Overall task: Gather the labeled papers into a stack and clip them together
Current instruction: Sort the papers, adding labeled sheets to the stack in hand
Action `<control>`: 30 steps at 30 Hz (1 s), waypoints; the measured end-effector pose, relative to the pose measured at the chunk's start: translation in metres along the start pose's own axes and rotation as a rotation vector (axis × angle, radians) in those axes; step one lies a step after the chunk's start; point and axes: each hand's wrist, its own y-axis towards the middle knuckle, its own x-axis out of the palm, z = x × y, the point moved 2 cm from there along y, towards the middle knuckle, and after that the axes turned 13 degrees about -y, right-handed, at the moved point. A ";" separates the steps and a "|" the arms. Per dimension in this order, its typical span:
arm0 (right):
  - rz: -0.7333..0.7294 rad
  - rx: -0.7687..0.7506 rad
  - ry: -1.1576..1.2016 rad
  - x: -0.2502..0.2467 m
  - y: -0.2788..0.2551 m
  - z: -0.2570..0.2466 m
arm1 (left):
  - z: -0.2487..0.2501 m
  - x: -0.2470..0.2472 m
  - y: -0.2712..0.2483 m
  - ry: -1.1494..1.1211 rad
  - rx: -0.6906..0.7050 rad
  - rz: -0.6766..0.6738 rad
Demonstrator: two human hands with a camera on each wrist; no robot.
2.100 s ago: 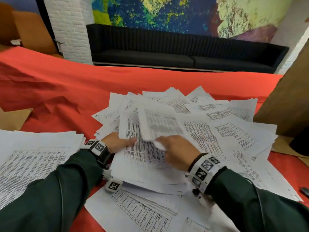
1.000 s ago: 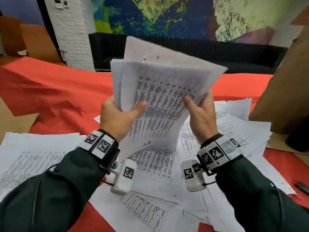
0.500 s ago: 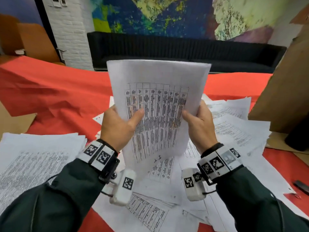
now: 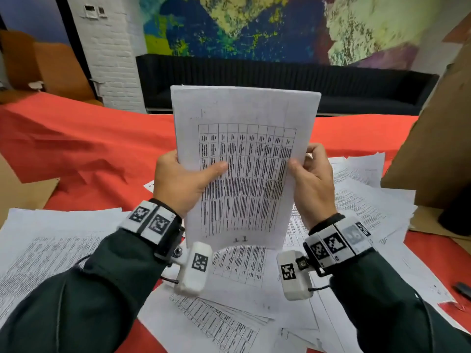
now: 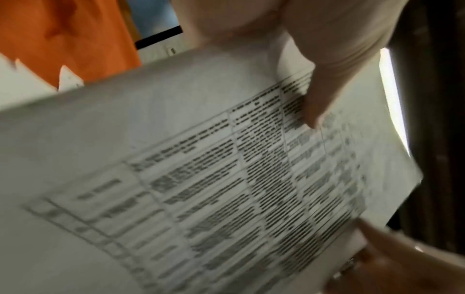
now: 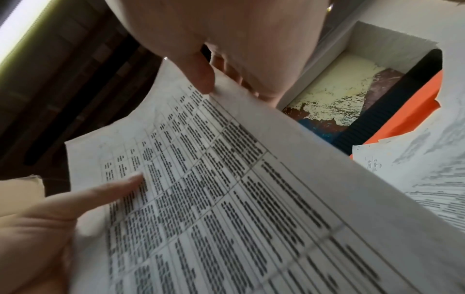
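Observation:
I hold a stack of printed table sheets upright above the table, its edges lined up and a handwritten mark near its bottom edge. My left hand grips its left edge, thumb on the front. My right hand grips the right edge the same way. The left wrist view shows the sheet under my left thumb. In the right wrist view my right thumb pinches the paper. More loose printed papers lie spread below and to the right.
A red cloth covers the table. A separate pile of papers lies at the left. A brown cardboard panel stands at the right. A small dark object lies at the right edge. A black sofa runs along the far wall.
My hands left the pile on the table and lifted a bundle of sheets. The uneven, fanned sheets are now squared into one upright stack.

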 end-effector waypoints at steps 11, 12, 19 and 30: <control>-0.057 0.071 0.026 0.015 -0.015 0.021 | -0.022 -0.004 -0.014 -0.042 -0.159 0.020; -0.068 0.085 0.012 0.016 -0.016 0.024 | -0.025 -0.006 -0.016 -0.060 -0.200 0.014; -0.242 0.152 -0.125 0.017 -0.007 0.033 | -0.012 -0.033 0.006 0.194 -0.142 0.078; -0.915 0.045 -1.022 0.028 -0.003 0.107 | 0.037 -0.307 -0.013 0.682 -0.625 0.151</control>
